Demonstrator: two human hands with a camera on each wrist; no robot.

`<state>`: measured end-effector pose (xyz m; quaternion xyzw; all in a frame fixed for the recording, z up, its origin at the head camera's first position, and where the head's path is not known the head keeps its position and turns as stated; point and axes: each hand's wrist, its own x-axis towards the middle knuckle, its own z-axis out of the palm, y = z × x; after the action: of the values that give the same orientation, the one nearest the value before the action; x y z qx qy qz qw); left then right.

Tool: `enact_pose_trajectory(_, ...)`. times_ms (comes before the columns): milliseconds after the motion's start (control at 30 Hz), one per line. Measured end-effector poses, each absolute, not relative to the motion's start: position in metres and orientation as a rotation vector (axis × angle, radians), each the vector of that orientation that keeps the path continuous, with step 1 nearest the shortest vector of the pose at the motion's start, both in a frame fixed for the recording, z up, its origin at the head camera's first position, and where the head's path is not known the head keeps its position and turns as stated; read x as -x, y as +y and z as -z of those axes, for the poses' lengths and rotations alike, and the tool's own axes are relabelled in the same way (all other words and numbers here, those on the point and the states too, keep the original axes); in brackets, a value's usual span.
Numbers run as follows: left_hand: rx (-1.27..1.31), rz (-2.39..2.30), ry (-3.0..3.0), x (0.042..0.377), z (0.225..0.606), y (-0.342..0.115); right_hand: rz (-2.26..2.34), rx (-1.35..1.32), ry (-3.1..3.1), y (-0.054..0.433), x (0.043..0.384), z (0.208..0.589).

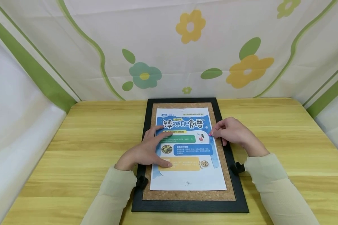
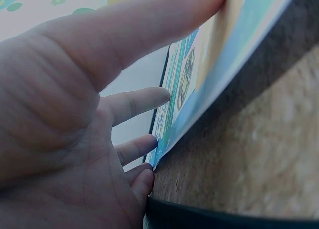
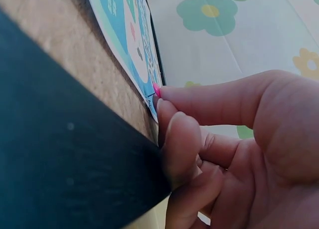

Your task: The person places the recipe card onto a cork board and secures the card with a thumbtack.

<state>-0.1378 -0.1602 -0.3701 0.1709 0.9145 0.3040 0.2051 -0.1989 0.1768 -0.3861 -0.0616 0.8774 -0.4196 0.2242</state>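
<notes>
A printed poster [image 1: 186,179] with a blue heading and coloured text bands lies on a cork board [image 1: 191,195] in a black frame [image 1: 190,207]. My left hand [image 1: 147,150] spreads over the poster's left side, thumb and fingertips touching the paper. At the right edge of the sheet, my right hand [image 1: 233,132] pinches a pink push pin [image 3: 157,91] between thumb and index finger. The pin's tip is right at the paper in the right wrist view. Along its near edge, the sheet stands slightly off the cork in the left wrist view.
The framed board lies on a wood-grain table [image 1: 81,156]. Behind it hangs a white curtain [image 1: 163,37] with flowers and green lines, which also covers both sides. Black straps [image 1: 237,168] circle the wrists.
</notes>
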Motion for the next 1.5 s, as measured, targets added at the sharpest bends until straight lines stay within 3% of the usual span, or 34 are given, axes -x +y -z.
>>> enact_pose_trajectory(1500, -0.473, -0.838, 2.558, 0.1375, 0.3692, -0.1595, 1.111, 0.13, 2.446, 0.1741, 0.1991, 0.3856)
